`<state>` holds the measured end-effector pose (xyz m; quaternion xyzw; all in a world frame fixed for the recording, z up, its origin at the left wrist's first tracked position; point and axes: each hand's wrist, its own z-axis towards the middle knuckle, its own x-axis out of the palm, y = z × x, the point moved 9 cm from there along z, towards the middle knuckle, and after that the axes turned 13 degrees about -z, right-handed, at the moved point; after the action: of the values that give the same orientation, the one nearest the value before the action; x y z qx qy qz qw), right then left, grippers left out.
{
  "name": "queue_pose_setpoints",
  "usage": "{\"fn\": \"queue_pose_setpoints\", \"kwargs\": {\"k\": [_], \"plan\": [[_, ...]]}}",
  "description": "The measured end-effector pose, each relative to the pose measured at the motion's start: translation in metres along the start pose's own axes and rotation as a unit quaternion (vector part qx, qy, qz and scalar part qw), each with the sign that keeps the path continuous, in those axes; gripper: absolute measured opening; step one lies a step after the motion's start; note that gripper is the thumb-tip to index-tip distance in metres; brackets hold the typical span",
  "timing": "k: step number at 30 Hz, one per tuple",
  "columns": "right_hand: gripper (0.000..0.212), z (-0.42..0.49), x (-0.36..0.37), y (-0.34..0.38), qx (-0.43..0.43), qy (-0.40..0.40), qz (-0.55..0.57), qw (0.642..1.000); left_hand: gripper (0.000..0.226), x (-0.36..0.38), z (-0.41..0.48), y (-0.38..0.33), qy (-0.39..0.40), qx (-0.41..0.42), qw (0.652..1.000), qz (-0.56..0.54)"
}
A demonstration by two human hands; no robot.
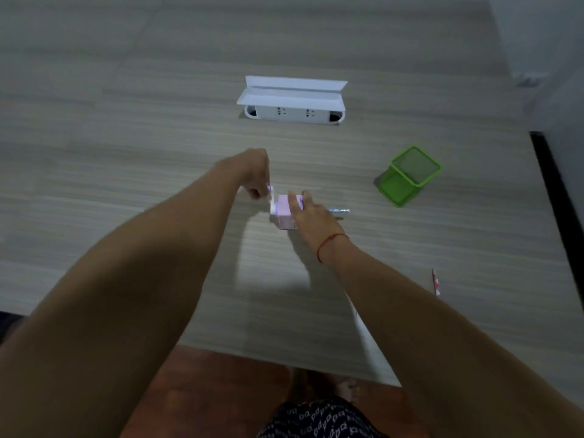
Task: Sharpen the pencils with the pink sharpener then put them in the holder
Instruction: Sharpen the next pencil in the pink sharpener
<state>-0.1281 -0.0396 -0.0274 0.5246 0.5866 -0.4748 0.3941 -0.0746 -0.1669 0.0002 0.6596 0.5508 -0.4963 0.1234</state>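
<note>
At frame centre, my left hand pinches the white crank of the small pink plastic box sharpener while my right hand grips its body.

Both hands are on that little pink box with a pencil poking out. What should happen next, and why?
Probably turn the crank with the left hand while the right hand holds the pink sharpener steady: the blue pencil is lodged in its side, and the green holder looks empty, so sharpening comes first.

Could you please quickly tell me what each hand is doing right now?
Left hand: grips the crank handle.
Right hand: holds the pink sharpener steady.
</note>
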Motion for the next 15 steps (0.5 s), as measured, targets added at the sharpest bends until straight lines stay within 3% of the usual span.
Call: {"fn": "queue_pose_setpoints", "kwargs": {"k": [6, 10, 12, 15], "plan": [[0.058, -0.002, -0.003, 0.0, -0.011, 0.003, 0.002, 1.0, 0.018, 0.008, -0.014, 0.008, 0.075, -0.039, 0.996, -0.036], [0.061, 0.0, -0.001, -0.001, -0.009, 0.005, 0.009, 1.0, 0.015, 0.04, -0.03, 0.011, 0.198, -0.097, 0.971, -0.092], [0.06, 0.0, 0.0, 0.001, -0.013, 0.01, 0.017, 1.0, 0.009, 0.072, -0.041, 0.021, 0.242, -0.111, 0.962, -0.065], [0.06, 0.003, -0.001, 0.004, -0.026, 0.002, 0.032, 0.999, 0.015, 0.096, -0.034, 0.037, 0.173, -0.098, 0.978, -0.071]]}}
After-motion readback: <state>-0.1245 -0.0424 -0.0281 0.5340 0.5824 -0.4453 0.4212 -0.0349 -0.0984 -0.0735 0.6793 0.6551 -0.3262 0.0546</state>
